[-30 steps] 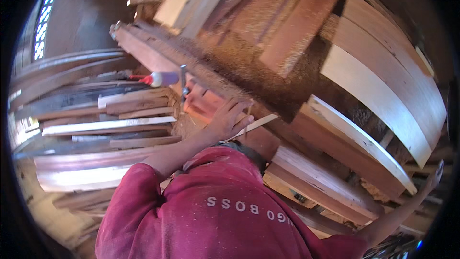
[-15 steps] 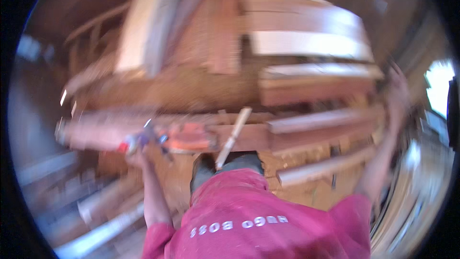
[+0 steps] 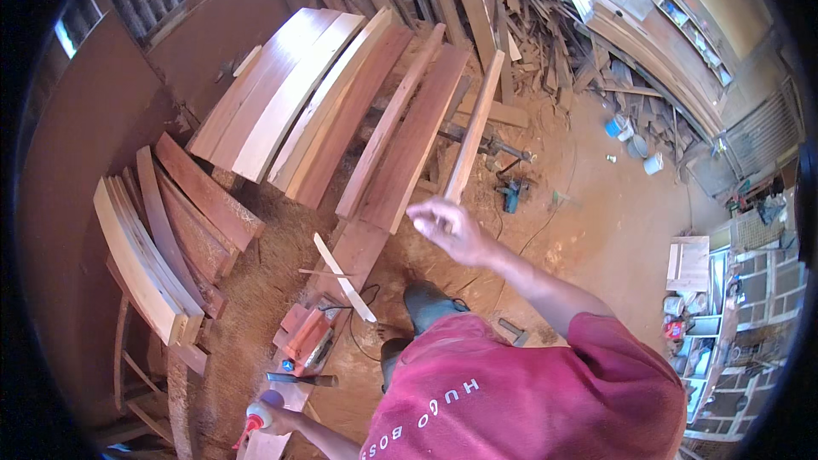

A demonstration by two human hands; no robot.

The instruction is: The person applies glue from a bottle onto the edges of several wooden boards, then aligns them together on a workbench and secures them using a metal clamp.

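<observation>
My left hand (image 3: pixel 285 420) is closed around a squeeze bottle (image 3: pixel 259 414) with a red nozzle and a white and purple body, low over a long board (image 3: pixel 356 249). Close by on the board lie a dark-handled hand tool (image 3: pixel 311 380) and a red power tool (image 3: pixel 298 332). Beyond them, two thin wood strips (image 3: pixel 339 277) lie crossed. My right hand (image 3: pixel 456 232) is out in front, its fingers loosely bent and apart, with nothing visible in them. It overlaps the near end of a narrow wooden piece (image 3: pixel 474 136); whether they touch, I cannot tell.
Wide reddish boards (image 3: pixel 281 85) lie side by side ahead. Curved wooden pieces (image 3: pixel 153 255) are stacked on the left. On the dusty floor sit a teal power tool (image 3: pixel 511 196) with a cord and several buckets (image 3: pixel 653 163). Scrap wood (image 3: pixel 545 43) piles up at the back; shelving (image 3: pixel 703 332) stands right.
The view has swung and sharpened from a blur. My right hand has come from the far right to the middle, over the wood. My left hand still holds the bottle.
</observation>
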